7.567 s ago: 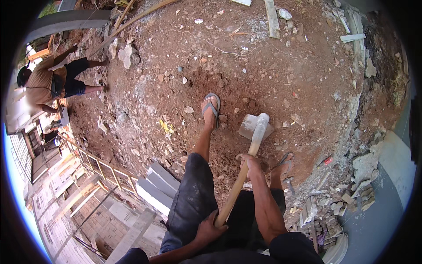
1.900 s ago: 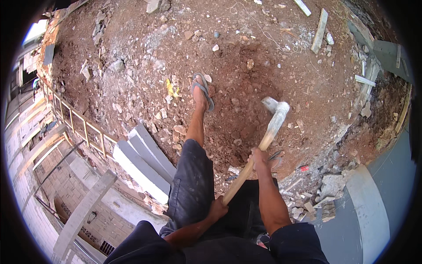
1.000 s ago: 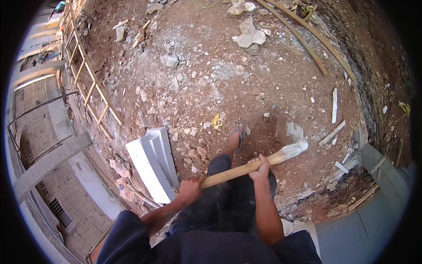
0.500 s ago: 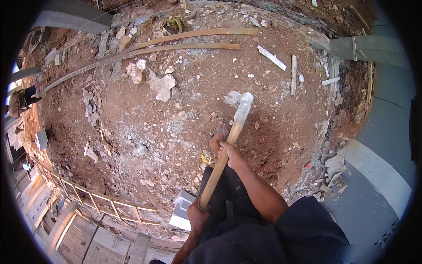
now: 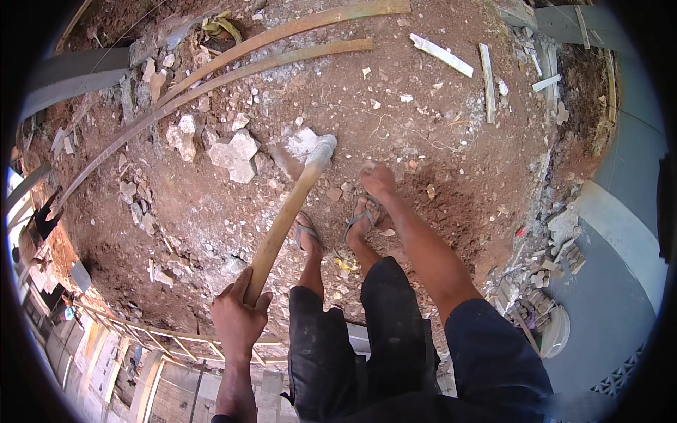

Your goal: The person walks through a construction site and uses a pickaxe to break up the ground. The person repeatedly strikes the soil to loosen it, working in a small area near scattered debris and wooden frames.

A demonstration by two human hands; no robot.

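My left hand [image 5: 240, 316] is wrapped around the lower end of a long wooden-handled hoe [image 5: 282, 229]. The hoe slants up and away to the right. Its far end is caked in whitish grey and rests near the ground, beside a pale powdery patch [image 5: 302, 141]. My right hand [image 5: 379, 181] is off the handle, reaching forward over the soil to the right of the hoe head. Its fingers are mostly hidden and slightly blurred, so whether it is closed cannot be made out. Below it my sandalled feet [image 5: 360, 217] stand on reddish soil.
Two long wooden planks [image 5: 282, 60] lie across the far left. Broken stone chunks [image 5: 236, 155] sit left of the hoe head. Pale wood strips [image 5: 488, 83] lie far right. Rubble [image 5: 532, 307] lines a grey slab [image 5: 606, 296]. A wooden frame [image 5: 187, 349] is at lower left.
My right hand has let go of the hoe handle and moved forward. My left hand and the hoe have shifted left. Both feet now show, and the view has shifted.
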